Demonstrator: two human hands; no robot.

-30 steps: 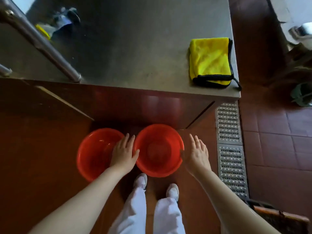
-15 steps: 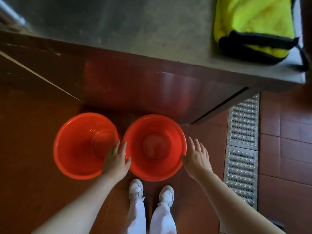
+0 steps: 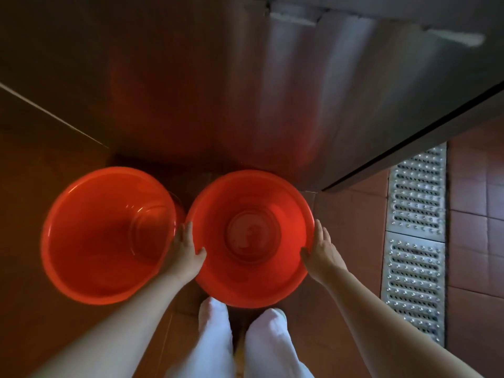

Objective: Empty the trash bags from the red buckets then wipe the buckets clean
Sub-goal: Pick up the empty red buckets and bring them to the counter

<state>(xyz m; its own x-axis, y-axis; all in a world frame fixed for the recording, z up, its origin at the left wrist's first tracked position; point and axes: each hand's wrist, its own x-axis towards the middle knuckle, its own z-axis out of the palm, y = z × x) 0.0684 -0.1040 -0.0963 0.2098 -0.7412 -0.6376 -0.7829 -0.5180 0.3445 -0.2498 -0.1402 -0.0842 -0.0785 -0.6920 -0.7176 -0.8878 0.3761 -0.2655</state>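
Two red buckets stand side by side on the floor below me, both seen from above. Neither the left bucket (image 3: 109, 236) nor the right bucket (image 3: 251, 236) shows a bag or trash inside. My left hand (image 3: 185, 252) sits in the gap between the buckets, with its thumb hooked over the right bucket's left rim. On the opposite side, my right hand (image 3: 321, 252) lies against the right rim, fingers along the outside and thumb on the edge. Both hands hold the same bucket.
The steel front of a counter (image 3: 300, 105) rises just behind the buckets. A perforated metal drain grate (image 3: 414, 241) runs along the floor at the right, with red tiles (image 3: 477, 241) beyond it. My legs in white trousers (image 3: 218, 345) are right below the buckets.
My view has dropped lower and closer, so the counter top and yellow cloth have left the frame. Both hands have closed in onto the right bucket's rim from either side.
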